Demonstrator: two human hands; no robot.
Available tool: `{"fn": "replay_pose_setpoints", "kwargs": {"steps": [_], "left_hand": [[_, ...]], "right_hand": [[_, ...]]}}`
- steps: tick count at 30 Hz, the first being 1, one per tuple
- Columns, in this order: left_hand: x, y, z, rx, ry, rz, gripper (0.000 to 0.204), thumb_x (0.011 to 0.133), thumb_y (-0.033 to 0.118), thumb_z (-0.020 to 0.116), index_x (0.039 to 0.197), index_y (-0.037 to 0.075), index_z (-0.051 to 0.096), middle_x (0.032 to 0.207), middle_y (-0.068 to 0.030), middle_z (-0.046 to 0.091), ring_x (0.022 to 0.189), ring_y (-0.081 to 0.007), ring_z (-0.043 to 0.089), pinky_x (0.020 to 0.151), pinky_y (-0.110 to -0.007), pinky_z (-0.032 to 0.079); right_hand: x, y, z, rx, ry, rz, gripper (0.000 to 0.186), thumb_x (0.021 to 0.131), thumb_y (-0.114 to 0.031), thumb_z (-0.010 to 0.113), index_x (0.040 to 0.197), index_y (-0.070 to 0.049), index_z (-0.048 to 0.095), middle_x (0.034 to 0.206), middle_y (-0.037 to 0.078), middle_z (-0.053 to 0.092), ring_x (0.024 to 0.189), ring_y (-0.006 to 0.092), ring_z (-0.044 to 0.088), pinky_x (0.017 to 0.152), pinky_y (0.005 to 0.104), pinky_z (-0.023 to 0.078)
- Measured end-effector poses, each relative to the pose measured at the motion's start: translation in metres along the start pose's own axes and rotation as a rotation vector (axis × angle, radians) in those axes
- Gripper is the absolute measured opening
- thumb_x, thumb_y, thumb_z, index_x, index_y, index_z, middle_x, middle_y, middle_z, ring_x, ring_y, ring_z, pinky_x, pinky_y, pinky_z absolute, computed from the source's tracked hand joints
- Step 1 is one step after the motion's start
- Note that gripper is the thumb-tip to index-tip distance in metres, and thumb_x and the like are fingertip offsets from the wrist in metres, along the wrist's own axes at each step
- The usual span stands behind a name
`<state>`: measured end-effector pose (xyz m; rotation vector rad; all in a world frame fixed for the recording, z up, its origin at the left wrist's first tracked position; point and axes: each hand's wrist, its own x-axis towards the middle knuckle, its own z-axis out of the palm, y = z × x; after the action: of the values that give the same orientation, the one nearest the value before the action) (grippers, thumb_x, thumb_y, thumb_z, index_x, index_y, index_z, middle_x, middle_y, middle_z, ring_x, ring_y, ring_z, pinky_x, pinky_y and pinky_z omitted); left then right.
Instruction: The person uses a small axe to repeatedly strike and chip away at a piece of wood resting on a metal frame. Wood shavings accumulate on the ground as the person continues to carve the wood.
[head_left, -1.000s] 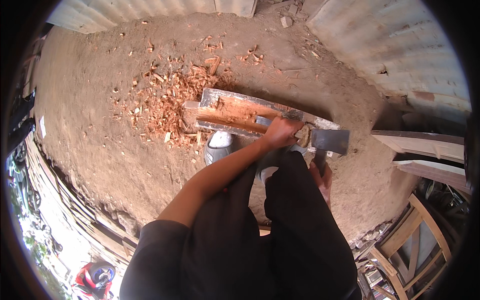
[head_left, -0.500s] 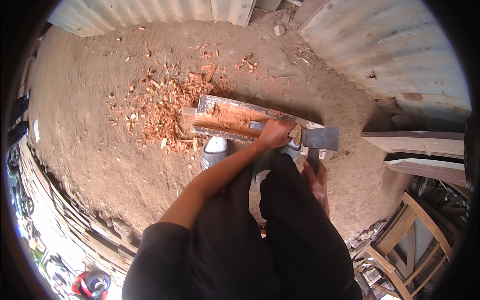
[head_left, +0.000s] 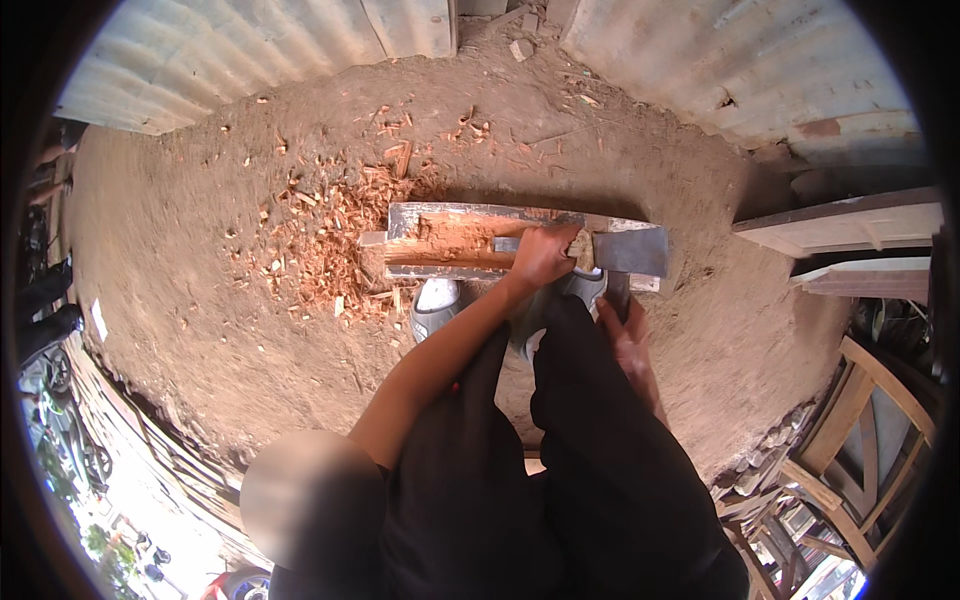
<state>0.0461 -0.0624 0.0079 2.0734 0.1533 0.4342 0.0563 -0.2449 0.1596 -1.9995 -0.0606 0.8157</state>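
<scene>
Across the ground in front of my feet lies a long wooden block with a reddish hollow cut along its top. My left hand is wrapped round the handle of a chisel, and the chisel's metal blade points left into the hollow. The pale butt of the handle sticks out on the right of my fist. My right hand grips the short handle of a hatchet. Its broad grey head lies sideways right at the chisel's butt; whether they touch I cannot tell.
Reddish wood chips are heaped at the block's left end. My grey shoe stands against its near side. Corrugated metal sheets border the far side. Boards and a wooden frame stand to the right.
The view has shifted and turned slightly, so the block looks more level. Both hands keep their grips, and the hatchet head is now more in line with the chisel.
</scene>
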Motion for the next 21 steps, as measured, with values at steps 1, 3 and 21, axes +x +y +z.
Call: {"fn": "replay_pose_setpoints", "kwargs": {"steps": [1, 3, 21], "left_hand": [[-0.001, 0.0, -0.001, 0.016, -0.011, 0.009, 0.024, 0.07, 0.014, 0.074, 0.09, 0.008, 0.062, 0.082, -0.0163, 0.069, 0.081, -0.0382, 0.07, 0.067, -0.049, 0.055], [-0.003, 0.0, -0.001, 0.046, -0.039, 0.004, 0.023, 0.071, 0.014, 0.074, 0.09, 0.008, 0.062, 0.082, -0.0158, 0.069, 0.081, -0.0375, 0.07, 0.067, -0.049, 0.055], [-0.003, -0.001, 0.01, 0.123, -0.074, -0.014, 0.026, 0.069, 0.018, 0.077, 0.092, 0.012, 0.067, 0.084, -0.0118, 0.072, 0.08, -0.0355, 0.071, 0.066, -0.048, 0.056]], "right_hand": [[0.002, 0.002, -0.011, 0.115, -0.09, 0.11, 0.028, 0.104, -0.026, 0.066, 0.094, -0.004, 0.053, 0.062, 0.005, 0.055, 0.044, 0.0145, 0.054, 0.04, 0.0306, 0.043], [0.004, 0.01, -0.017, 0.173, -0.063, 0.052, 0.027, 0.103, -0.026, 0.067, 0.096, -0.004, 0.053, 0.062, 0.004, 0.055, 0.044, 0.0146, 0.054, 0.04, 0.0311, 0.043], [0.009, 0.034, -0.028, 0.32, -0.084, 0.132, 0.029, 0.103, -0.028, 0.066, 0.104, -0.003, 0.053, 0.062, 0.004, 0.053, 0.044, 0.0151, 0.054, 0.04, 0.0315, 0.044]]}}
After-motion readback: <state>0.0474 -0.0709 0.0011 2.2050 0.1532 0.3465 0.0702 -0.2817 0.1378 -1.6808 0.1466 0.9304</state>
